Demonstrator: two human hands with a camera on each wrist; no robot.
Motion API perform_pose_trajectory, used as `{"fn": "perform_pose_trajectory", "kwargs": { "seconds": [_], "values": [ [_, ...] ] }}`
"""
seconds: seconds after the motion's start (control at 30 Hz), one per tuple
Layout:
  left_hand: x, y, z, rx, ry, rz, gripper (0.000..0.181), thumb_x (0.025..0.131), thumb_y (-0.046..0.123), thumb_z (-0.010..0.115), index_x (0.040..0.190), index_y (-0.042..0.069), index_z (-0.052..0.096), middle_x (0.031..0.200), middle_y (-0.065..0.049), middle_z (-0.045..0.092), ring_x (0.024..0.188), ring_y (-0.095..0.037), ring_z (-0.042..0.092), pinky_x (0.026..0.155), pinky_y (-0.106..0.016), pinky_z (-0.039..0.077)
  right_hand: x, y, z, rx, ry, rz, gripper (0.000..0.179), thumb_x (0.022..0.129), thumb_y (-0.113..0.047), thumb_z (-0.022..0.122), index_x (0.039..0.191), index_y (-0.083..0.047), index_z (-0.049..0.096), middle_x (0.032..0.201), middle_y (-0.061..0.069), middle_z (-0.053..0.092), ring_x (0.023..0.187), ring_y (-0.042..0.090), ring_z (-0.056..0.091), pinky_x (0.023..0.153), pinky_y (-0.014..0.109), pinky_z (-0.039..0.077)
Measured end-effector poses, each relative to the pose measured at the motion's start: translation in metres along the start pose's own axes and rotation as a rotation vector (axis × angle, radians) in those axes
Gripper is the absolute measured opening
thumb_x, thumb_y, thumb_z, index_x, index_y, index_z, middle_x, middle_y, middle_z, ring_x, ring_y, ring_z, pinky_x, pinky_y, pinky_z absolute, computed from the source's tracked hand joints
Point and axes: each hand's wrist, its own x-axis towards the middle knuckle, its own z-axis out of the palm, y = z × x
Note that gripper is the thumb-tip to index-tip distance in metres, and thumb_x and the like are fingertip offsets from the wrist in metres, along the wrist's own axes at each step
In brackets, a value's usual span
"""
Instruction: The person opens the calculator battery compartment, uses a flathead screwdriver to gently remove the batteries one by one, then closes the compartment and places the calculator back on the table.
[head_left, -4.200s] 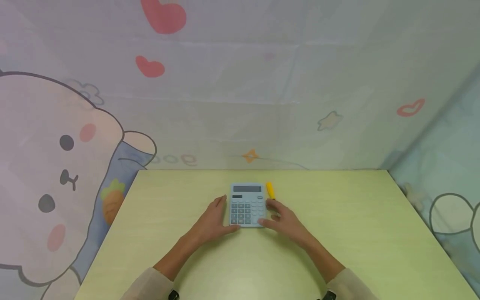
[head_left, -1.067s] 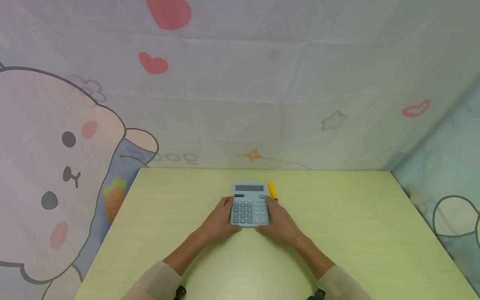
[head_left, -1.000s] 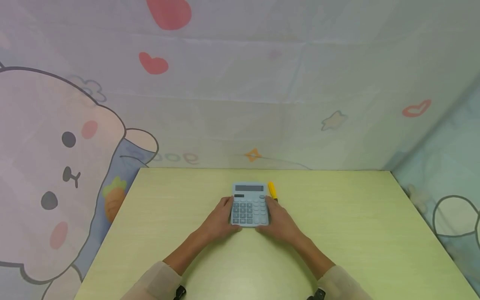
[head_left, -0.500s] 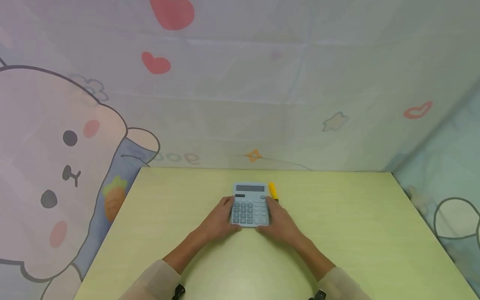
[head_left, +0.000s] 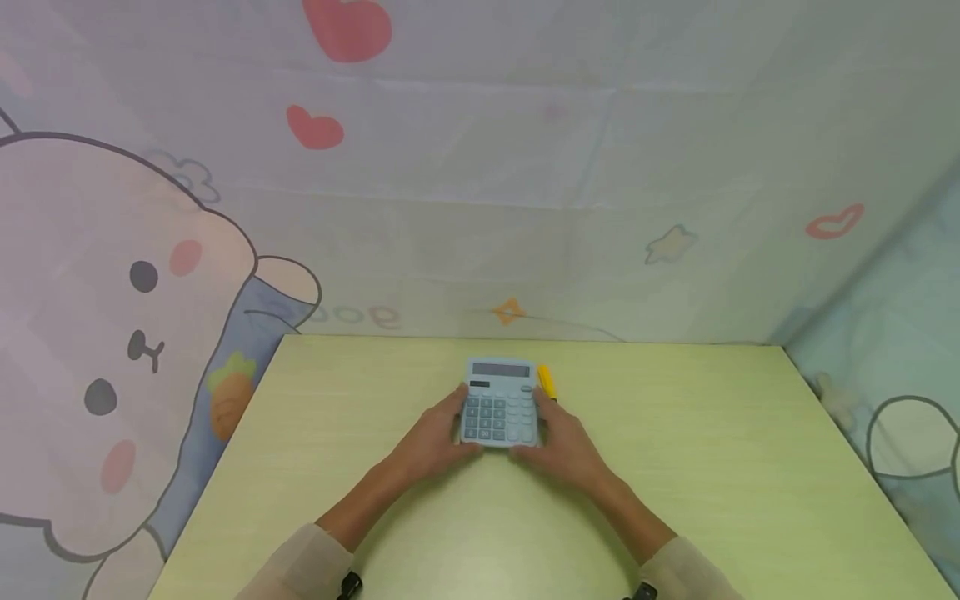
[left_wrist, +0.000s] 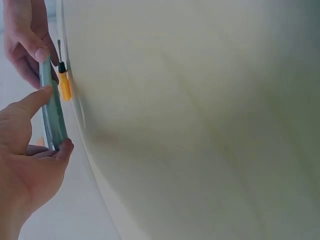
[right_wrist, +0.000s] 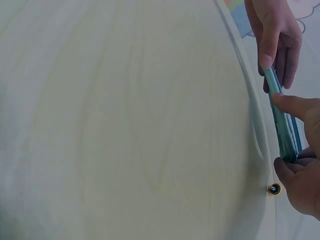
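Note:
A light blue calculator (head_left: 499,407) with a dark display stands face toward me between both hands. My left hand (head_left: 429,443) grips its left side, thumb at the near edge and fingers along the side. On the opposite side my right hand (head_left: 567,443) holds it the same way. Seen edge-on in the left wrist view, the calculator (left_wrist: 54,117) looks like a thin slab pinched between thumb and fingers. Just behind the right hand lies a screwdriver (head_left: 547,382) with a yellow handle; its black collar and metal shaft show in the left wrist view.
The pale yellow-green table (head_left: 675,467) extends to both sides. Behind it hangs a cloth backdrop (head_left: 480,167) printed with hearts and a cartoon animal, and another printed cloth (head_left: 900,333) closes off the right side.
Earlier, the hands lay more loosely at the calculator's sides, then closed in on it. Over the last half second the calculator has shifted slightly away in the head view. The screwdriver has stayed put.

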Motion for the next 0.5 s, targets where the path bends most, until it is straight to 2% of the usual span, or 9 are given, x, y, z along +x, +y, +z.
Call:
{"fn": "perform_pose_trajectory", "kwargs": {
  "seconds": [0.13,0.2,0.37,0.5],
  "values": [
    [-0.002,-0.003,-0.004,-0.025,-0.003,0.005,0.103,0.09,0.024,0.088,0.166,-0.004,0.024,0.164,-0.017,0.044,0.14,-0.034,0.055,0.117,-0.048,0.041,-0.001,0.001,-0.004,0.019,-0.007,-0.022,0.11,0.082,-0.032,0.094,0.165,0.003,0.03,0.166,0.021,0.039,0.142,0.039,0.053,0.118,0.052,0.039],
    [-0.004,-0.004,-0.006,-0.038,0.002,0.013,0.103,0.09,0.026,0.088,0.166,-0.002,0.025,0.162,-0.015,0.047,0.137,-0.034,0.058,0.115,-0.048,0.044,-0.001,0.002,-0.005,0.026,-0.013,-0.031,0.11,0.082,-0.033,0.094,0.165,0.002,0.03,0.166,0.02,0.038,0.139,0.04,0.056,0.117,0.052,0.041],
    [-0.006,-0.006,-0.01,-0.06,0.025,0.053,0.099,0.092,0.037,0.086,0.167,0.005,0.029,0.159,-0.012,0.051,0.137,-0.032,0.057,0.111,-0.047,0.048,-0.001,0.006,-0.007,0.075,-0.027,-0.032,0.11,0.083,-0.034,0.094,0.166,-0.001,0.03,0.167,0.017,0.038,0.137,0.043,0.057,0.114,0.052,0.044],
    [-0.005,-0.007,-0.012,-0.067,0.046,0.086,0.095,0.094,0.044,0.082,0.167,0.01,0.032,0.16,-0.008,0.051,0.144,-0.028,0.051,0.112,-0.047,0.047,-0.001,0.008,-0.009,0.13,-0.023,-0.039,0.106,0.084,-0.032,0.093,0.165,-0.001,0.032,0.166,0.019,0.04,0.137,0.045,0.056,0.112,0.051,0.047]
  ]
}}
